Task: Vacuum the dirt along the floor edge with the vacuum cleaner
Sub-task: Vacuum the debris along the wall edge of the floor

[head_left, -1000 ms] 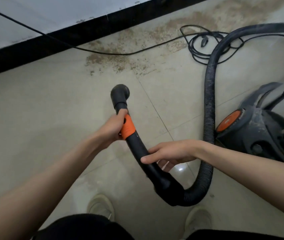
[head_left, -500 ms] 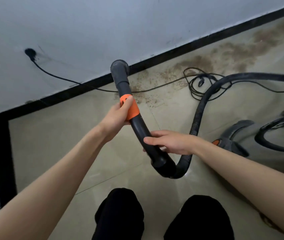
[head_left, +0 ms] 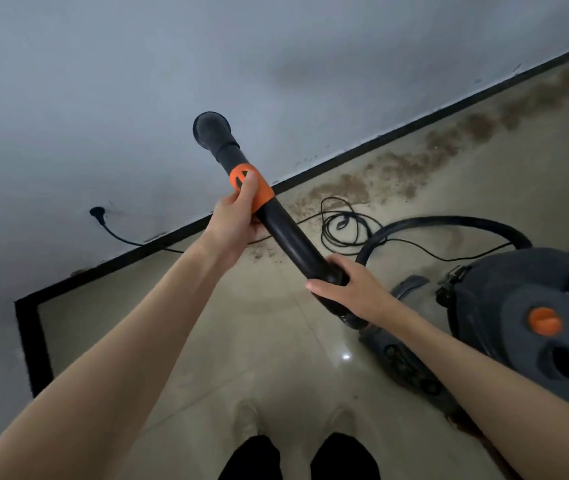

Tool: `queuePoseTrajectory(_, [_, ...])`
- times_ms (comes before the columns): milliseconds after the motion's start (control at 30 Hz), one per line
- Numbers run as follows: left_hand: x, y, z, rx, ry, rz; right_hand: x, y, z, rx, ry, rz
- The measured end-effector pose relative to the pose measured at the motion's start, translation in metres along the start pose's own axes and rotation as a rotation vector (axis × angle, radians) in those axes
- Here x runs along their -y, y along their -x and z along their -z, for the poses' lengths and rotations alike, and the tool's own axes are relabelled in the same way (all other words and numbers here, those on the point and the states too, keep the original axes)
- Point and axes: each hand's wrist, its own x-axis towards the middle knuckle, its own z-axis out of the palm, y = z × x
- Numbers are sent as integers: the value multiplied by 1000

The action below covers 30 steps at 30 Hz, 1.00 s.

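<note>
I hold the black vacuum wand [head_left: 286, 237] up in front of me, its open nozzle end [head_left: 211, 129] raised against the wall. My left hand [head_left: 238, 216] grips the wand at its orange collar [head_left: 253, 187]. My right hand [head_left: 349, 289] grips the lower end where the ribbed hose [head_left: 449, 225] joins. The hose arcs right to the dark grey vacuum body [head_left: 525, 317] with orange knobs. A band of brown dirt [head_left: 414, 161] lies on the tiles along the black skirting [head_left: 414, 128], running to the upper right.
A black power cable [head_left: 345, 223] lies coiled on the floor by the dirt and runs left to a plug [head_left: 97, 213] in the wall. The skirting turns a corner at the left. My shoes and dark trousers [head_left: 297, 455] show at the bottom.
The wand has been lifted from low over the floor to chest height, nozzle now pointing up at the wall. My view has risen and the vacuum body has come closer on the right.
</note>
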Motion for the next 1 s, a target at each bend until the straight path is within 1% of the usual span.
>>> queuePoseTrajectory(100, [-31,6,-27,142,37,-26,29,5,28,-118,-62,58])
queuePoseTrajectory(167, [-46,10,-49,283,-34,-31,46,5,52,-168,-120,77])
queuePoseTrajectory(233, [-61,14,-79,377,-127,-26,63,4,82,-224,-138,105])
queuePoseTrajectory(300, [-81,14,-113,405,-142,-35,78,2,115,-256,-129,132])
queuePoseTrajectory(367, [-105,12,-149,394,-136,-55,91,1,150,-263,-139,146])
queuePoseTrajectory(467, [-144,7,-204,393,-139,-121,117,-1,211,-268,-134,174])
queuePoseTrajectory(633, [-210,0,-286,458,-123,-241,161,-8,304,-372,-83,275])
queuePoseTrajectory(767, [-256,-9,-346,553,-146,-282,185,-19,366,-486,-20,339])
queuePoseTrajectory(1000, [-326,-53,-448,679,-172,-349,219,-57,473,-782,152,379])
